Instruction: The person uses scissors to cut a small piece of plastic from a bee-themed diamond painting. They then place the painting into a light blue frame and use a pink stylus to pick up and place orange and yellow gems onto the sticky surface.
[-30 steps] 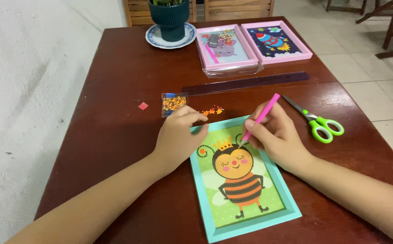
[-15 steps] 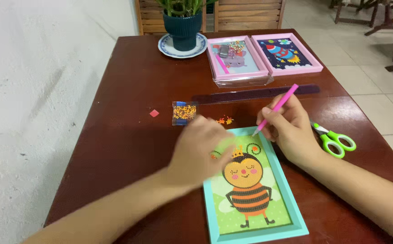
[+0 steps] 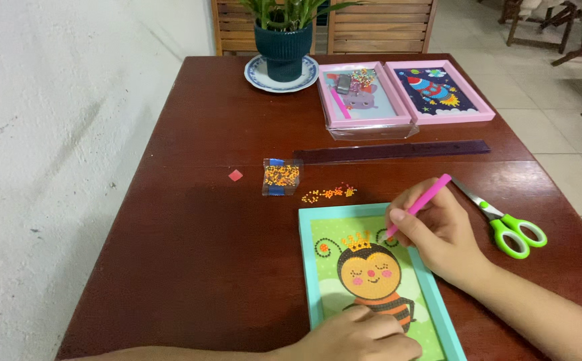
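A teal-framed bee picture [image 3: 308, 254] lies on the dark wooden table [image 3: 204, 227] in front of me. My right hand [image 3: 438, 230] grips a pink pen [image 3: 419, 204] with its tip on the picture's upper right, near the bee's antenna. My left hand [image 3: 361, 334] rests flat on the lower part of the picture, over the bee's striped body. Loose orange beads [image 3: 330, 193] lie just above the frame, beside a small clear bag of orange beads [image 3: 281, 176].
Green-handled scissors [image 3: 508, 224] lie right of my right hand. A long dark ruler [image 3: 391, 151] crosses the table beyond the beads. Two pink-framed pictures [image 3: 405, 93] and a potted plant on a saucer [image 3: 283, 50] stand at the far end. A small red square [image 3: 235, 175] lies left.
My left hand has drawn back from the frame's top edge near the beads to the lower part of the picture. The right hand with the pen stays at the upper right.
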